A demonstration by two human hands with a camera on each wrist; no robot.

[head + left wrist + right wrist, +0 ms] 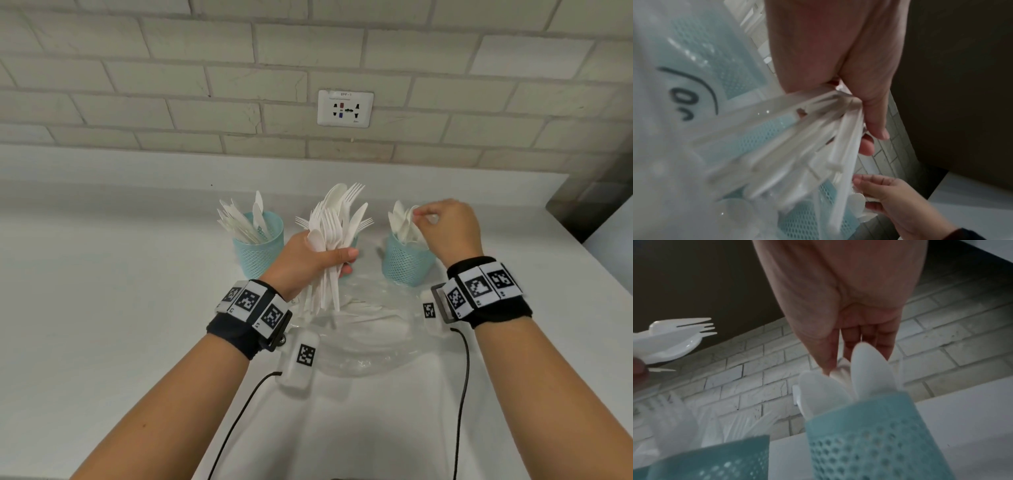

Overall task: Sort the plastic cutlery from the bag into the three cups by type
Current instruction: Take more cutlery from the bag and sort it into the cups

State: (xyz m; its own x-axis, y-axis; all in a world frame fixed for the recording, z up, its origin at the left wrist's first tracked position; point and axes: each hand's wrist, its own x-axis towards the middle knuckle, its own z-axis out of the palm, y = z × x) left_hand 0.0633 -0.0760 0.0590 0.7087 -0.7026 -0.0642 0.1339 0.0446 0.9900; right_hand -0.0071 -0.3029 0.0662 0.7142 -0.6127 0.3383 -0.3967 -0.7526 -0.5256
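Note:
My left hand [342, 262] grips a mixed bundle of white forks, spoons and knives [334, 226] by the handles, upright over the clear plastic bag [363, 339]. The left wrist view shows the same bundle [797, 138] fanned under the left hand [869, 138]. Three teal mesh cups stand behind. The left cup [258, 255] holds knives. The middle cup [354, 241] is mostly hidden by the bundle. The right cup [406, 265] holds spoons. My right hand [419, 216] hovers over the right cup [869, 434], thumb and fingers pinching the top of a spoon [840, 371].
The cups stand on a white counter [120, 291] against a brick wall with a socket plate [345, 108]. The counter's right edge [589, 260] runs close to my right wrist, with a dark block [582, 209] beyond. Black cables [239, 411] trail from both wristbands.

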